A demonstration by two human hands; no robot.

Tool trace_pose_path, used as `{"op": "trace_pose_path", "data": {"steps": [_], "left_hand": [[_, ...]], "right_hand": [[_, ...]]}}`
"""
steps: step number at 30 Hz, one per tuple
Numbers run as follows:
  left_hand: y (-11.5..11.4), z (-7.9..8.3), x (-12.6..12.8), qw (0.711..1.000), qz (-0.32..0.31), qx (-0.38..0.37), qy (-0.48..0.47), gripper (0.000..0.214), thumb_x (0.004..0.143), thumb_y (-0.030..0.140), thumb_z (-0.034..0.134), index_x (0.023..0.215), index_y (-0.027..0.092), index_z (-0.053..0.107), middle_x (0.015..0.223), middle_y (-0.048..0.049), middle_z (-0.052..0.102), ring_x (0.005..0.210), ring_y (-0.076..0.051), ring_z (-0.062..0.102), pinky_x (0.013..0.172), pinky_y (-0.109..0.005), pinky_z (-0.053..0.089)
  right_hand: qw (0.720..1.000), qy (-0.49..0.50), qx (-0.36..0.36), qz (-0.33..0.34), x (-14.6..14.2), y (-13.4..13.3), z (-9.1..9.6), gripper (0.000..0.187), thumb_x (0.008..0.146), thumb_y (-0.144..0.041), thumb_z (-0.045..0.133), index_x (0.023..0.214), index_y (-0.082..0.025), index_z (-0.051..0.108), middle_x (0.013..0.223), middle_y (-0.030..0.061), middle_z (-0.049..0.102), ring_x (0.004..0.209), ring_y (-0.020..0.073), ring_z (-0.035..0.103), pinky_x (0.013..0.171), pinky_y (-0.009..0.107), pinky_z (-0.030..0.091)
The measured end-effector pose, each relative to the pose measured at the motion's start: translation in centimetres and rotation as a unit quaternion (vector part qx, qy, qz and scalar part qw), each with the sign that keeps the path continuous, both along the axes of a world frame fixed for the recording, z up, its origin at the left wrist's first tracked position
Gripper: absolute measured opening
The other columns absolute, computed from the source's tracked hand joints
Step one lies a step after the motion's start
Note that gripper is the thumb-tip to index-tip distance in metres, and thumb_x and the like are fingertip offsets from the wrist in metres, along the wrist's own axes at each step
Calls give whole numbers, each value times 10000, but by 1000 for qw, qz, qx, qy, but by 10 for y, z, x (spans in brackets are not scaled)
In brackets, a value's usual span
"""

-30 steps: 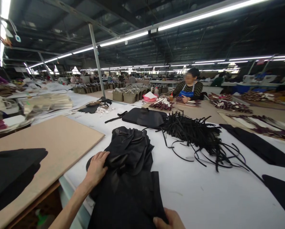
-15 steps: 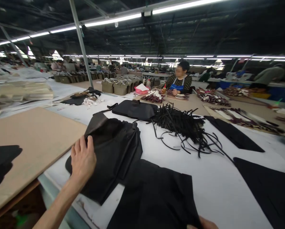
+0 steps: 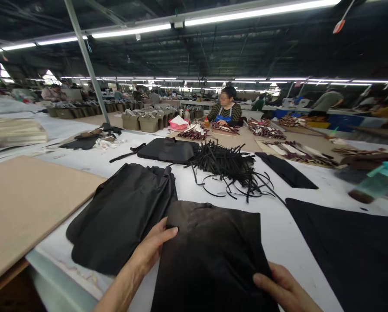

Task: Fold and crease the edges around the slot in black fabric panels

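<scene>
A soft black leather-like panel is held up in front of me, slightly creased toward its right side. My left hand is closed on its left edge, the thumb on the upper face and the other fingers partly hidden. Low on the opposite edge, my right hand pinches it, thumb on top and fingers behind. Just left of the held panel lies a stack of similar black panels, spread unevenly on the white tabletop.
Beyond the panels sit a tangled heap of thin black strips and a flat black padded piece. More black sheet and a teal-lidded container are at right. A tan board lies left. A co-worker sits across.
My left hand has left the stack and moved right onto the held panel's left edge. My right hand has risen further into view with the panel. The camera view has turned right.
</scene>
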State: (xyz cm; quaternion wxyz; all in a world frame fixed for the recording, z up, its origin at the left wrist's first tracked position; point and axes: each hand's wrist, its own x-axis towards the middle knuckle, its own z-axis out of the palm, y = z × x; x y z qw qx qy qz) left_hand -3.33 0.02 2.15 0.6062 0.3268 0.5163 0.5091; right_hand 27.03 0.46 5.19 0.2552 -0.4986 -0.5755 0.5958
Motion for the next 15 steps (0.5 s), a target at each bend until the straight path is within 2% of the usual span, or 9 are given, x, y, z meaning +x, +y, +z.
{"op": "trace_pose_path", "data": {"steps": [3, 5, 6, 8, 10, 11, 12, 15], "left_hand": [[-1, 4, 15, 995, -50, -32, -78, 450, 590, 332, 762, 944, 86, 633, 904, -164, 701, 866, -295, 659, 823, -396, 489], [-2, 2, 28, 993, -47, -44, -103, 377, 571, 300, 777, 861, 97, 647, 824, -136, 712, 788, -262, 670, 777, -356, 499], [-4, 0, 35, 992, -43, -46, -111, 348, 580, 299, 774, 839, 104, 649, 799, -123, 713, 762, -249, 670, 757, -342, 501], [-7, -2, 48, 991, -34, -45, -120, 300, 618, 313, 757, 816, 113, 653, 764, -105, 712, 723, -228, 666, 723, -325, 503], [-11, -2, 60, 991, -29, -40, -124, 269, 653, 327, 741, 809, 123, 658, 752, -86, 711, 687, -204, 658, 693, -301, 500], [-13, 0, 65, 991, -28, -37, -125, 265, 670, 335, 732, 818, 127, 662, 751, -78, 711, 672, -194, 653, 680, -292, 498], [-15, 1, 69, 991, -29, -31, -124, 269, 687, 344, 722, 839, 129, 667, 752, -73, 711, 661, -188, 648, 670, -287, 495], [-18, 9, 78, 993, -40, -6, -110, 321, 739, 373, 678, 941, 124, 667, 766, -73, 709, 670, -192, 641, 681, -299, 494]], "right_hand": [[999, 5, -24, 25, 14, 9, -8, 362, 702, -473, 606, 882, -173, 699, 842, 39, 685, 852, 270, 597, 772, 334, 455], [999, -5, -26, 43, 21, 14, -18, 359, 706, -466, 582, 875, -166, 681, 834, 49, 679, 843, 275, 600, 754, 344, 459], [999, -34, -14, 31, 22, 16, -24, 357, 706, -466, 570, 868, -164, 669, 835, 57, 675, 838, 279, 602, 749, 355, 460], [987, -142, 55, -57, 21, 15, -32, 355, 697, -460, 563, 889, -173, 643, 916, 84, 665, 895, 298, 590, 793, 388, 449], [945, -240, 156, -162, 11, 7, -34, 381, 707, -457, 561, 982, -197, 613, 1070, 102, 625, 1021, 306, 544, 885, 407, 409], [930, -259, 189, -182, 2, 1, -33, 406, 719, -458, 560, 1043, -214, 593, 1138, 98, 597, 1078, 298, 516, 922, 399, 389], [931, -254, 203, -167, -9, -5, -30, 441, 736, -460, 558, 1112, -231, 565, 1197, 86, 568, 1122, 283, 493, 951, 380, 375], [961, -219, 148, -76, -47, -21, -19, 596, 709, -458, 614, 1245, -230, 488, 1270, 72, 530, 1161, 266, 483, 955, 335, 391]]}}
